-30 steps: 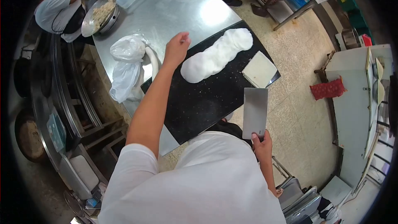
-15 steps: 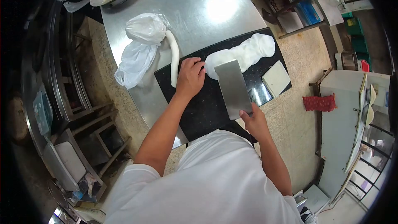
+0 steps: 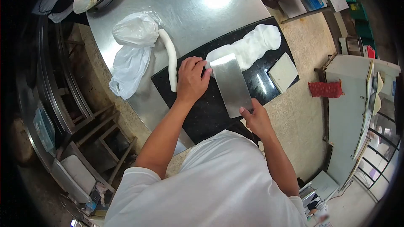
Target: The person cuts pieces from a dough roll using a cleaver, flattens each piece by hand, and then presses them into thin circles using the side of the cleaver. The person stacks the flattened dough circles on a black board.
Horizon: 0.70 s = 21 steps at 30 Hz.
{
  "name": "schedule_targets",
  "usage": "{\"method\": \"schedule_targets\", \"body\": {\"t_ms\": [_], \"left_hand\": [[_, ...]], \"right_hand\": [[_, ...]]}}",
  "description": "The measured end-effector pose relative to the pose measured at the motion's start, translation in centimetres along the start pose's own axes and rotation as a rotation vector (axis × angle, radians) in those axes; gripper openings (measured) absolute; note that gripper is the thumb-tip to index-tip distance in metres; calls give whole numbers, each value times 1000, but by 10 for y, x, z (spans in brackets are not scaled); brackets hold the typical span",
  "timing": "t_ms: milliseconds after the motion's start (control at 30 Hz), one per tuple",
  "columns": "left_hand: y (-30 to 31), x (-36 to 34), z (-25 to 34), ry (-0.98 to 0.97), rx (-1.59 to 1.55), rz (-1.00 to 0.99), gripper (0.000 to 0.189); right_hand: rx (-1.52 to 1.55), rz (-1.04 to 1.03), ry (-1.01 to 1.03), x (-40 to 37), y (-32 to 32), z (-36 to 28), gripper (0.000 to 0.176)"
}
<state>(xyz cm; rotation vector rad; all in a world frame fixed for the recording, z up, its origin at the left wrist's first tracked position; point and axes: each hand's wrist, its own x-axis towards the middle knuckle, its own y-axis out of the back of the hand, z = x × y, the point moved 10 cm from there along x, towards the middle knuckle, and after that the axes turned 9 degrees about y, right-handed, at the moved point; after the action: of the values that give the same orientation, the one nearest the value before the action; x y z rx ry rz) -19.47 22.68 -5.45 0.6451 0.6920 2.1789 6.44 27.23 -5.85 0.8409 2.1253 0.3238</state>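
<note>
Your right hand [image 3: 257,121] is closed on the near end of a broad metal blade [image 3: 230,85], thumb on top; how the fingers wrap beneath it, you cannot tell from here. The blade slants away from you over a black board [image 3: 206,120], its far end overlapping the left end of the overlapping white dough rounds [image 3: 256,44]; these lie in a row along the board's far side. Your left hand [image 3: 192,80] is half open, palm down, fingers loosely bent and thumb apart; its fingertips are beside that same end, though whether they touch it, you cannot tell. Just left of this hand lies a white dough rope [image 3: 170,56], running from the steel table [image 3: 185,17] onto the board; a plastic bag [image 3: 134,31] sits beside its far end; a pale square slab [image 3: 283,72] rests at the board's right edge.
</note>
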Motion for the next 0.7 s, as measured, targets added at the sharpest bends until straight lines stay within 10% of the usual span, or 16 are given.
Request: {"method": "schedule_targets", "body": {"t_ms": [700], "left_hand": [[-3,-1,-2,19,23,-8,30]], "right_hand": [[-41,-5,44,5,-1,0,37]]}}
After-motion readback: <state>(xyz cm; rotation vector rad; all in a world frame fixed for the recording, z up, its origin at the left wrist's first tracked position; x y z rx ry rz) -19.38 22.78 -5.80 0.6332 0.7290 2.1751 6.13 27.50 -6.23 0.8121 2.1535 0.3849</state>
